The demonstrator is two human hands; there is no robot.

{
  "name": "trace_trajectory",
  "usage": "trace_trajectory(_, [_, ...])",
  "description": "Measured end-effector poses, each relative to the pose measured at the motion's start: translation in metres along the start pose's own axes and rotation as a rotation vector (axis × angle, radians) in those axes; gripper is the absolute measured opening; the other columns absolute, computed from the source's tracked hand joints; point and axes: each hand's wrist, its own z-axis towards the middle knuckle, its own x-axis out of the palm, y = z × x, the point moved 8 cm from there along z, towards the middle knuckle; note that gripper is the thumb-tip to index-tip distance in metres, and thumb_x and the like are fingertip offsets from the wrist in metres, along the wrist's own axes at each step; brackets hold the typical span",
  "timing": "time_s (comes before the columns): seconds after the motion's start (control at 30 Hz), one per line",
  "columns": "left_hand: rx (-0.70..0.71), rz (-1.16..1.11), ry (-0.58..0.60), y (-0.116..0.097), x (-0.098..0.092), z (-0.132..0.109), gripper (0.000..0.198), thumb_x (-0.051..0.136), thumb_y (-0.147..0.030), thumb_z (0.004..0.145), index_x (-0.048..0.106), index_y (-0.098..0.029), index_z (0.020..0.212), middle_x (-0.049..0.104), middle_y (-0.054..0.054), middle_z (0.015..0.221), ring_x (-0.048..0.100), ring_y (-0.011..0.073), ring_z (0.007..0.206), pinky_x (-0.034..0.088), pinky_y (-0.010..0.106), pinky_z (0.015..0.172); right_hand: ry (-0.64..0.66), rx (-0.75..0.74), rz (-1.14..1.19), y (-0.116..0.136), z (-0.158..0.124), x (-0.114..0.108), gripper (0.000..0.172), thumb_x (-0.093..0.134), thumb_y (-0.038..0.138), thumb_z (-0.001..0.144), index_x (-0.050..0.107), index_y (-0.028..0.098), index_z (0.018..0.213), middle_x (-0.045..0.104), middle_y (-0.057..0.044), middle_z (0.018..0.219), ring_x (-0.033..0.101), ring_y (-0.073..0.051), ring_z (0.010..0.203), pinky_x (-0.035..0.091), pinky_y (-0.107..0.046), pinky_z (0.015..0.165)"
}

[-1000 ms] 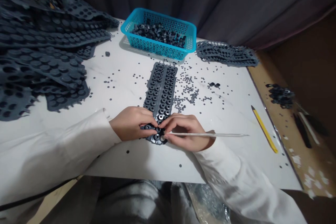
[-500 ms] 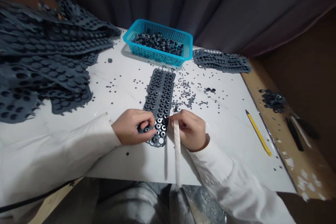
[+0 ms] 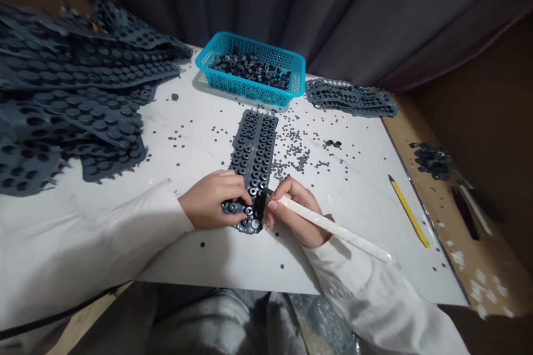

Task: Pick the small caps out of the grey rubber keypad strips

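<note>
A dark grey rubber strip (image 3: 252, 144) with rows of round, holed studs lies lengthwise before me. My left hand (image 3: 217, 199) rests on its near left part, fingers curled and thumb on the studs, gripping it. In a pen-like hold, my right hand (image 3: 295, 212) has a slim white-handled tool (image 3: 337, 228) with a dark tip. That tip meets the right edge of the strip, close to the left fingers. I cannot make out the tip's exact shape. At the strip's near end, one round hole shows white.
A blue basket (image 3: 250, 91) of small black rubber pieces stands behind the strip. Tiny dark discs (image 3: 297, 150) are scattered to the right. Moulded rubber sheets (image 3: 83, 105) pile up at left; another sheet (image 3: 352, 98) lies back right. A yellow cutter-like tool (image 3: 408, 211) is far right.
The white-handled tool has swung from nearly upright in view to slanting down right, its tip now at the strip's edge. My left fingers have shifted slightly right over the studs.
</note>
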Motion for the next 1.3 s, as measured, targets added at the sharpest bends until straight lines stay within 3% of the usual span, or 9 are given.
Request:
trace_trajectory(0.2, [-0.015,-0.007,0.021,0.002,0.002,0.0,0.006,0.065,-0.022,0.08,0.068,-0.02,0.084,0.064,0.001,0.074,0.056,0.0161,0.072,0.042,0.027,0.071,0.134,0.084,-0.039,-0.006,-0.001,0.007,0.027,0.067,0.039,0.082,0.048,0.02,0.081,0.055,0.007,0.051,0.048,-0.007,0.041,0.036,-0.017,0.042])
trace_trajectory(0.4, [0.004,-0.024,0.01,0.001,0.001,0.0,0.009,0.062,-0.02,0.082,0.071,-0.02,0.084,0.063,0.001,0.07,0.054,0.0156,0.07,0.041,0.026,0.068,0.19,0.102,-0.037,-0.008,0.001,0.007,0.024,0.066,0.039,0.084,0.052,0.019,0.081,0.063,0.003,0.054,0.056,-0.009,0.045,0.046,-0.02,0.046])
trace_trajectory(0.47, [-0.002,-0.023,0.021,0.002,0.002,0.0,0.009,0.063,-0.021,0.082,0.071,-0.02,0.085,0.062,0.001,0.069,0.054,0.0159,0.07,0.041,0.026,0.068,0.2,0.052,-0.074,-0.004,0.004,0.006,0.022,0.065,0.038,0.085,0.06,0.017,0.081,0.063,0.002,0.053,0.056,-0.01,0.043,0.046,-0.02,0.044])
trace_trajectory(0.63, [-0.024,-0.047,0.055,0.004,0.003,0.0,0.011,0.063,-0.022,0.083,0.073,-0.02,0.088,0.062,0.002,0.071,0.054,0.0162,0.072,0.042,0.026,0.068,0.204,-0.244,-0.367,0.019,0.007,0.007,0.013,0.072,0.026,0.079,0.075,0.015,0.086,0.071,-0.006,0.068,0.062,-0.012,0.055,0.048,-0.022,0.05])
trace_trajectory(0.73, [-0.02,-0.053,0.053,0.004,0.003,0.0,0.01,0.063,-0.021,0.083,0.073,-0.02,0.086,0.062,0.002,0.071,0.053,0.0161,0.072,0.041,0.026,0.068,0.188,-0.193,-0.348,0.014,0.006,0.007,0.012,0.068,0.026,0.082,0.071,0.015,0.086,0.07,-0.004,0.063,0.061,-0.011,0.05,0.046,-0.021,0.047])
trace_trajectory(0.87, [-0.018,-0.059,0.049,0.005,0.004,-0.001,0.008,0.065,-0.02,0.081,0.072,-0.018,0.085,0.062,0.002,0.071,0.053,0.0165,0.072,0.041,0.027,0.068,0.171,-0.081,-0.235,0.002,0.002,0.008,0.014,0.064,0.025,0.084,0.053,0.019,0.079,0.068,-0.001,0.058,0.061,-0.011,0.047,0.046,-0.019,0.045])
trace_trajectory(1.07, [-0.021,-0.059,0.052,0.005,0.005,-0.001,0.007,0.066,-0.02,0.08,0.071,-0.019,0.084,0.061,0.002,0.071,0.053,0.0164,0.072,0.041,0.026,0.067,0.218,-0.214,-0.42,0.006,-0.002,0.011,0.019,0.066,0.023,0.082,0.052,0.019,0.071,0.059,0.003,0.053,0.044,-0.006,0.04,0.032,-0.016,0.04])
trace_trajectory(1.3, [0.001,-0.059,0.058,0.004,0.004,-0.001,0.007,0.065,-0.02,0.081,0.071,-0.018,0.083,0.061,0.002,0.072,0.053,0.016,0.071,0.041,0.026,0.068,0.277,-0.564,-0.666,0.025,-0.009,0.023,0.015,0.061,0.017,0.086,0.057,0.018,0.072,0.06,-0.001,0.059,0.052,-0.009,0.05,0.038,-0.02,0.049])
